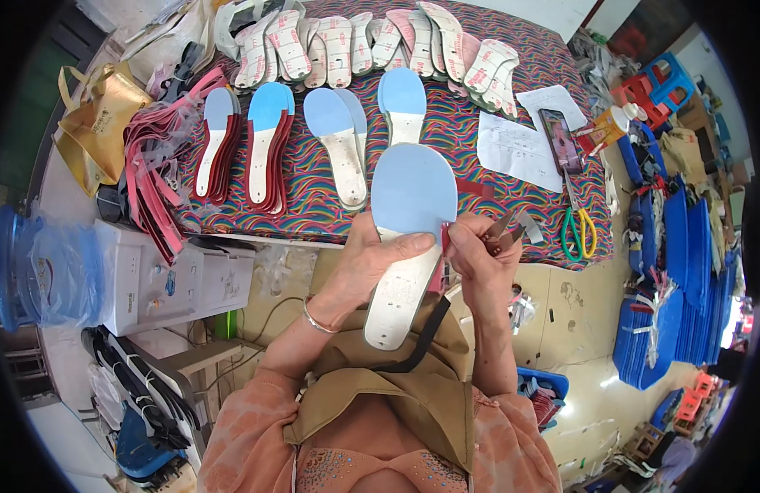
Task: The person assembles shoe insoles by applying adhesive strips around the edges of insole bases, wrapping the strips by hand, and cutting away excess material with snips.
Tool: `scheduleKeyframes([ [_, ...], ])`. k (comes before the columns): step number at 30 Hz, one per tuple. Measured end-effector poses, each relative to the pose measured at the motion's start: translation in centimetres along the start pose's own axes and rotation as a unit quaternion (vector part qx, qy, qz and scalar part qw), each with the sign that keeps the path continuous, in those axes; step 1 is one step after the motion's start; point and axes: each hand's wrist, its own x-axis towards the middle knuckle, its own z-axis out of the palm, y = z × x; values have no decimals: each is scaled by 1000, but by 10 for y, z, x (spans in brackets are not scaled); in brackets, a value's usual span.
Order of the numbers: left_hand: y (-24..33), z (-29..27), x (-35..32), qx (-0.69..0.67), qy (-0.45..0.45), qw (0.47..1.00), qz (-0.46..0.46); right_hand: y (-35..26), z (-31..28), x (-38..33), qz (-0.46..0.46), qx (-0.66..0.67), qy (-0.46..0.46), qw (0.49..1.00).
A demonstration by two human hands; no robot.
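Observation:
An insole [414, 189], pale blue at the front and white toward the heel, is upright in front of my chest. My left hand [353, 271] grips it at the waist, thumb across the white part. At its right edge my right hand [480, 261] pinches a dark red strip [445, 237] between thumb and forefinger. A small dark pair of snips [503, 232] is also tucked in that right hand, its blades pointing up and away. Part of the red strip [476, 189] shows behind the insole, over the table. Behind the insole, the strip's other course is hidden.
Stacks of blue-and-white insoles [269, 148] with red edges lie on the patterned table [462, 156]. White insoles [334, 49] line its far side. Pink strips [150, 164] hang at left. Paper [515, 152], a phone [559, 135] and scissors [579, 226] lie right.

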Motion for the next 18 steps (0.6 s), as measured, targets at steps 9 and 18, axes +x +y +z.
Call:
scheduleKeyframes([
  [9, 9, 13, 11, -24, 72, 996, 47, -14, 13, -4, 22, -128, 25, 991],
  [18, 12, 22, 15, -139, 19, 989, 43, 12, -4, -37, 86, -66, -21, 994],
])
